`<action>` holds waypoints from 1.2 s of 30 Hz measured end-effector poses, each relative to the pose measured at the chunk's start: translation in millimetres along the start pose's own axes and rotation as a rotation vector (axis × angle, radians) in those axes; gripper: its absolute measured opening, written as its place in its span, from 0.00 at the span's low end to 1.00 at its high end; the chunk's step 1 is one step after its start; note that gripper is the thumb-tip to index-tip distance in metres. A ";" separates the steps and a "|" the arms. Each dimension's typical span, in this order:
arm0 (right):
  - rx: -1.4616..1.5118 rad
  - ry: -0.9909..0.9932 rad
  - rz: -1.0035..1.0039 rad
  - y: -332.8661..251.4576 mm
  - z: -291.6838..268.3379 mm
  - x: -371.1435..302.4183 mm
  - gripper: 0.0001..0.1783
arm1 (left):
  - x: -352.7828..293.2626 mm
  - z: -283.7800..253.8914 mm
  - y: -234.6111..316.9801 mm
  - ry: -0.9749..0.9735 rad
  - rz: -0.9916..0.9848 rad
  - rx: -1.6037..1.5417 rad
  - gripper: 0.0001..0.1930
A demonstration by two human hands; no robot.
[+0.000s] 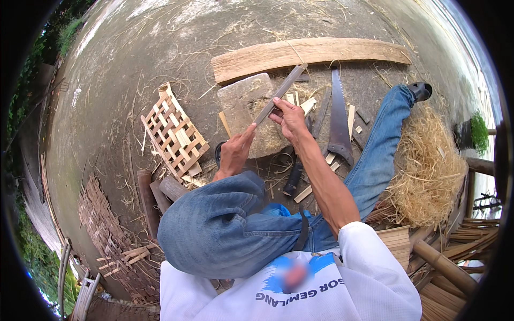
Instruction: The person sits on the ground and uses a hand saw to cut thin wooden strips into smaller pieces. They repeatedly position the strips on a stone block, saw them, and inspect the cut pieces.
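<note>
A narrow grey-brown wooden strip [282, 92] slants up and to the right over a pale stone block [256, 86]. My right hand [290, 120] is closed on the strip, thumb on top and fingers beneath. My left hand [235, 152] pinches its lower end with thumb and fingertips. Right of my hands lies a handsaw [338, 115], blade pointing away. A tool with a black handle [293, 179] rests below my right wrist, its other end partly hidden. Small cut wood pieces [309, 106] are scattered beside the block.
A long curved plank [310, 52] lies beyond the block. At left sits a woven lattice panel [175, 128], with a darker woven mat [110, 230] nearer. A heap of shavings [428, 166] lies by my outstretched right leg [377, 144]. Bamboo poles [444, 265] stand at lower right.
</note>
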State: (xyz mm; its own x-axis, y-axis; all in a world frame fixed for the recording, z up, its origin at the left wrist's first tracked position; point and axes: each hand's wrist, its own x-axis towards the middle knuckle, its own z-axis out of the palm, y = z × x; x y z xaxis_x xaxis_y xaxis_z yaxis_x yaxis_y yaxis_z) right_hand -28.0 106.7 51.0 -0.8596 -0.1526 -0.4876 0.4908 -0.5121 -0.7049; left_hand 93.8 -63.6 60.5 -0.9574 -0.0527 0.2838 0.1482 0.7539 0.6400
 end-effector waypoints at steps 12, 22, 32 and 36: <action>-0.001 -0.007 -0.031 5.4 -10.0 -2.8 0.13 | -0.3 7.2 -4.2 -0.004 0.069 0.074 0.22; -1.184 0.291 -0.389 -7.5 -161.0 -53.9 0.19 | 7.5 -3.0 -68.2 -0.055 0.079 0.156 0.23; -1.910 0.565 -0.182 -2.7 -191.4 -87.3 0.34 | 12.6 -10.0 -119.6 -0.050 0.086 0.202 0.23; -2.008 0.664 -0.384 1.0 -204.8 -87.8 0.31 | 5.8 -0.2 -123.8 -0.007 0.057 0.241 0.24</action>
State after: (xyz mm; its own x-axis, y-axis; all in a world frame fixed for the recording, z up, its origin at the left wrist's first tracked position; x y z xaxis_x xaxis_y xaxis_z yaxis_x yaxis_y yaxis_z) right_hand 77.1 292.7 -12.5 -0.9827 0.1831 0.0286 0.1826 0.9830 -0.0201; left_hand 69.9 -157.3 -16.9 -0.9510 -0.0017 0.3091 0.1395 0.8900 0.4341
